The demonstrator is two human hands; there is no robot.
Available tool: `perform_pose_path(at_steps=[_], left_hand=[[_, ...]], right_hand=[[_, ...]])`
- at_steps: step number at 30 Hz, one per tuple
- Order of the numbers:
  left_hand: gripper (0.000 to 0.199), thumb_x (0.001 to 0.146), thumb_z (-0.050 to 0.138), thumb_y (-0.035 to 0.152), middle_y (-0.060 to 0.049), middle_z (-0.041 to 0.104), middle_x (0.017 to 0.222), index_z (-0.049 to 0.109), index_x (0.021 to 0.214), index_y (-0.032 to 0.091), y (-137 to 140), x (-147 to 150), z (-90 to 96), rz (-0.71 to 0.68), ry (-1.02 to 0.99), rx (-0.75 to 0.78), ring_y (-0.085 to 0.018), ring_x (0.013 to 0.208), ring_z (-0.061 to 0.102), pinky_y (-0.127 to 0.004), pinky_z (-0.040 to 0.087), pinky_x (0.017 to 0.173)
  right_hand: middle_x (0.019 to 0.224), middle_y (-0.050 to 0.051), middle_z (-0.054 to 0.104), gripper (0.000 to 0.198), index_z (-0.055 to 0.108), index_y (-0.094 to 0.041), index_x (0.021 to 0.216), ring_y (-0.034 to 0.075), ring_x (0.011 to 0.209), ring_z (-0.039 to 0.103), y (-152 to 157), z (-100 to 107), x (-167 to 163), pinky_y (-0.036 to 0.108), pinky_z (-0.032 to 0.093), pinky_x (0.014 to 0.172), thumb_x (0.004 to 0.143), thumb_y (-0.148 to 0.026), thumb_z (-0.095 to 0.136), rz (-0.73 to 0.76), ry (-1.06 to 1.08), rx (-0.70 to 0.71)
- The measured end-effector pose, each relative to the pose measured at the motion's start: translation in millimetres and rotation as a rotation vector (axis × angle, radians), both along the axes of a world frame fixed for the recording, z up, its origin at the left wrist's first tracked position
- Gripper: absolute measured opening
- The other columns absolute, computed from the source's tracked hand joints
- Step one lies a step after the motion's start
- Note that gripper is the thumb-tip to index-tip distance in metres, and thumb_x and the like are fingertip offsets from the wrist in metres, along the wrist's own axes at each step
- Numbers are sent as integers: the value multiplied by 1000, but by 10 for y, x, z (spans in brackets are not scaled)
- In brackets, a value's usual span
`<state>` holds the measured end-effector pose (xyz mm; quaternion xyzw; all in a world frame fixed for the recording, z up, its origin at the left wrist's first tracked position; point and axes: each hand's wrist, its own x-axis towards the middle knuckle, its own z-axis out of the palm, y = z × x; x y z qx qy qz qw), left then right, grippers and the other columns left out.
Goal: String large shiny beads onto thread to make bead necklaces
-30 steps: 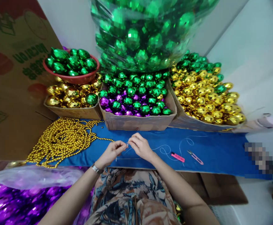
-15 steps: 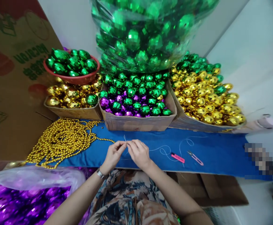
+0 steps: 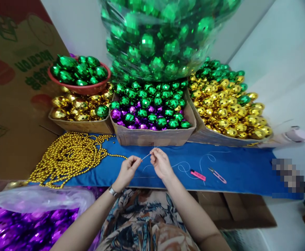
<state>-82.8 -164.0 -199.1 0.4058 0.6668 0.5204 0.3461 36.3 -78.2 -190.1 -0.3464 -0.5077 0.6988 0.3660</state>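
Note:
Between my hands a short white thread [image 3: 145, 157] is stretched tight. My left hand [image 3: 127, 171] pinches its lower end between thumb and fingertips. My right hand [image 3: 162, 163] is closed on the other end, higher and further right, and a thin tip sticks up above its fingers. A strand of gold beads [image 3: 114, 155] runs from a coiled pile of gold beads [image 3: 74, 157] to just behind my left hand. Right of my right hand, a loose thread [image 3: 184, 167] curls over the blue cloth [image 3: 236, 174], near a pink dark-ended object [image 3: 198, 175] and pink-handled thread snips [image 3: 217, 175].
Along the back stand cardboard boxes of gold balls [image 3: 76, 104], green and purple balls [image 3: 147, 113], and gold and green balls [image 3: 225, 108]. A red bowl [image 3: 53, 79] holds green balls. Behind hangs a clear bag of green balls [image 3: 152, 42]; purple balls [image 3: 34, 223] fill a bag lower left.
My hands were together at the fingertips. My right hand has moved up and to the right, drawing the thread out straight between them. My left hand has barely moved.

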Motion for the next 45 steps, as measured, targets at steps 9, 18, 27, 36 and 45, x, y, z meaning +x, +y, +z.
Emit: perform_pose_path(at_steps=[9,18,27,36,45], left_hand=[[23,85,58,40,-3,67,86,67,92,20,55,-416,-16,-276,229,-19,-18,80,60,-28,47,75],[42,85,60,35,-12,57,127,57,125,22,282,-393,-163,-188,434,137,-27,121,48,-45,36,105],[26,92,47,30,-4,70,83,68,100,17,237,-173,201,-401,269,76,-17,70,61,-26,46,63],[25,91,52,39,-8,70,102,62,107,21,-70,-245,-55,-240,667,-126,-19,88,65,-27,45,67],[15,87,54,23,-6,69,82,68,84,22,-372,-1061,35,-172,728,-134,-19,76,63,-27,43,70]], right_hand=[[69,-6,47,17,43,-25,93,10,60,54,79,422,46,38,57,77,91,-39,52,-39,337,-73],[72,-4,52,13,46,-24,105,11,66,57,81,401,73,39,52,89,99,-33,39,-25,52,482],[67,3,50,44,63,-24,114,21,67,54,442,229,338,49,46,100,89,-7,31,273,-591,1654],[65,7,50,36,67,-26,91,24,60,51,771,150,419,54,41,98,94,-30,31,465,-647,1955],[65,7,51,44,66,-24,78,23,63,54,986,732,700,48,43,96,98,-37,29,232,-825,2034]])
